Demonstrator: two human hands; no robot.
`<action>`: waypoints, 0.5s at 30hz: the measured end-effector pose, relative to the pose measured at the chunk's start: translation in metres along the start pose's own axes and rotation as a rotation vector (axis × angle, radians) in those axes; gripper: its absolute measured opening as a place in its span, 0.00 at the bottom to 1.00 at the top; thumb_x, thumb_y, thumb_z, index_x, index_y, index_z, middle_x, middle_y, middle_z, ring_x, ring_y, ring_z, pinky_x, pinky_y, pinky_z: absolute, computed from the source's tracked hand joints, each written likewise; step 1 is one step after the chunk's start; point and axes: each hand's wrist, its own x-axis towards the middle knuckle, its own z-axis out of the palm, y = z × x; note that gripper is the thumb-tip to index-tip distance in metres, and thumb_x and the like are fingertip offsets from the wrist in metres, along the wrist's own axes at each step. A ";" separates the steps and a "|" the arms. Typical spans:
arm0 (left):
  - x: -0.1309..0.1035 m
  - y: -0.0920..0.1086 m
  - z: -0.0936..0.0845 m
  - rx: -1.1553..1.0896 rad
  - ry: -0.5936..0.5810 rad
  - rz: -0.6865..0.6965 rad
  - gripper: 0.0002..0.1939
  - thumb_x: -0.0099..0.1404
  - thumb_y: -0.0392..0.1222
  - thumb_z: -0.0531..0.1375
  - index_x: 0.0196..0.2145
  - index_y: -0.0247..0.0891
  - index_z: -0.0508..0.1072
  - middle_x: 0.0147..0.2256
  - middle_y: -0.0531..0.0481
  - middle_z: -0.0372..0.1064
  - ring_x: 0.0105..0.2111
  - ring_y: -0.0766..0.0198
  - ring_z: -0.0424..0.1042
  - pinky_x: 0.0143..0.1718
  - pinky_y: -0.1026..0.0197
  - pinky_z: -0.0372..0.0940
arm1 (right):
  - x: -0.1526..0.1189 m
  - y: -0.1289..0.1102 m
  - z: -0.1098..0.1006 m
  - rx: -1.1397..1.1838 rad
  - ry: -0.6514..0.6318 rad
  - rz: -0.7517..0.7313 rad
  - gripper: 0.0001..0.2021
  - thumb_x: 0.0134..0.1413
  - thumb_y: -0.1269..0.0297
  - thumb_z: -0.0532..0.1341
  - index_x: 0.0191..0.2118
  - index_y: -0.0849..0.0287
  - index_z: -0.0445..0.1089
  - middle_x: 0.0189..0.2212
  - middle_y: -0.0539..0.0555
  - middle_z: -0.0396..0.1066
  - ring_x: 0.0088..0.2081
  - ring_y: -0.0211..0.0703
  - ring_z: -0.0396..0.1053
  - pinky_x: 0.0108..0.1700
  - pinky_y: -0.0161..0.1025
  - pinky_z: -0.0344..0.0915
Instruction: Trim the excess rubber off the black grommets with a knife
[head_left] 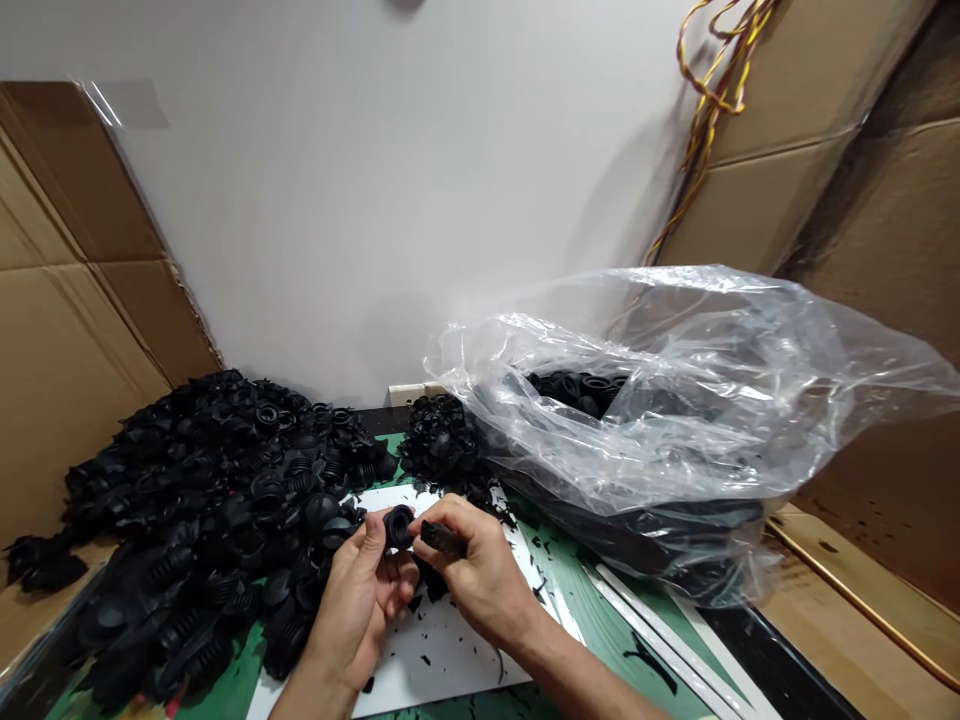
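My left hand (354, 592) holds a ribbed black rubber bellows part (398, 527) between thumb and fingers, its round opening facing me. Close beside it, my right hand (480, 572) is closed around a dark, narrow tool (444, 540); its working end is hidden, so I cannot tell its kind. The right fingertips are at the rim of the rubber part. Both hands are over a white sheet (457, 655) strewn with small black scraps.
A large heap of black rubber parts (225, 480) fills the left side. Behind the hands lies a smaller pile of black scraps (442, 440). On the right stands a clear plastic bag (675, 430) containing black parts. Cardboard panels (67, 260) flank the green work surface (585, 600); a phone (847, 550) lies far right.
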 end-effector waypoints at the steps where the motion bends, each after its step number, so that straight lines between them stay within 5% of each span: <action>1: 0.000 -0.001 0.000 0.026 -0.014 0.015 0.26 0.46 0.60 0.67 0.31 0.34 0.71 0.17 0.55 0.64 0.13 0.74 0.59 0.11 0.73 0.47 | 0.000 -0.001 0.002 0.009 -0.006 0.018 0.05 0.46 0.75 0.59 0.27 0.59 0.70 0.28 0.51 0.69 0.30 0.39 0.68 0.33 0.34 0.63; 9: -0.001 -0.001 0.004 0.209 -0.027 0.139 0.27 0.43 0.58 0.69 0.34 0.34 0.75 0.14 0.58 0.60 0.14 0.73 0.56 0.13 0.71 0.44 | 0.000 -0.006 0.004 0.014 0.004 0.088 0.11 0.46 0.71 0.58 0.19 0.57 0.56 0.19 0.46 0.61 0.23 0.36 0.61 0.27 0.33 0.59; 15: -0.003 -0.002 0.006 0.245 -0.061 0.181 0.25 0.47 0.59 0.67 0.31 0.32 0.77 0.15 0.54 0.64 0.14 0.73 0.56 0.15 0.69 0.47 | -0.003 -0.006 0.004 0.201 -0.131 0.165 0.09 0.54 0.62 0.54 0.26 0.56 0.56 0.16 0.45 0.60 0.20 0.37 0.62 0.25 0.33 0.60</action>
